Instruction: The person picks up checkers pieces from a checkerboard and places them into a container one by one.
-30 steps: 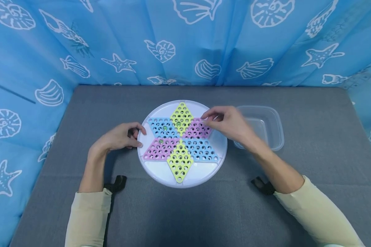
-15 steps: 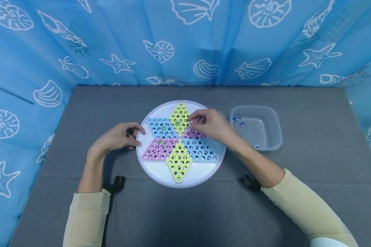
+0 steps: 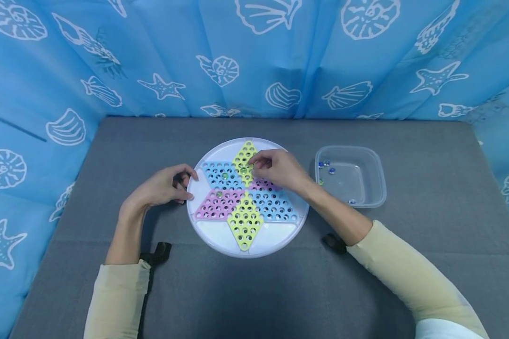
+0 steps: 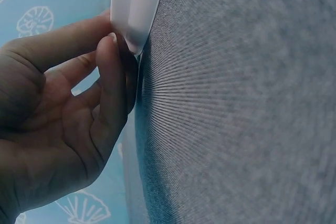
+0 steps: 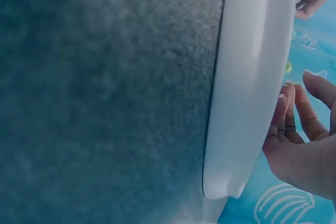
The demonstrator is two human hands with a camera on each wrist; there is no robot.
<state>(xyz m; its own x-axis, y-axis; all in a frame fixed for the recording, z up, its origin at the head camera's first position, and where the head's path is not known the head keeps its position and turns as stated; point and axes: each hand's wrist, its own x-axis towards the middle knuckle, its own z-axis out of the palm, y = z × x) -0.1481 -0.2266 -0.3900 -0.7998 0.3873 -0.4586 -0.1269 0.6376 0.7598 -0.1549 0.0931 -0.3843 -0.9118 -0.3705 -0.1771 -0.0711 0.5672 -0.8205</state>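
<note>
A round white Chinese checkers board (image 3: 212,235) lies on the table, its star of yellow, pink and blue points full of holes. My left hand (image 3: 163,188) holds the board's left rim between thumb and fingers; the left wrist view shows the thumb (image 4: 110,59) against the rim. My right hand (image 3: 280,169) hovers over the board's upper right, thumb and index finger apart, fingertips close beside a green marble (image 3: 243,171) in the far yellow point. Two more green marbles sit in the blue point (image 3: 225,176) and the pink point (image 3: 219,194). The right palm's underside is hidden from above.
Right of the board stands a clear plastic container (image 3: 379,188) holding several blue marbles (image 3: 332,171) and a green one, partly behind the right forearm. A blue curtain (image 3: 254,56) with shell prints rises behind the grey table (image 3: 254,292).
My right hand has moved left across the pink point to the green marble in the yellow point. With the forearm shifted, marbles in the container have come into view. My left hand keeps its place.
</note>
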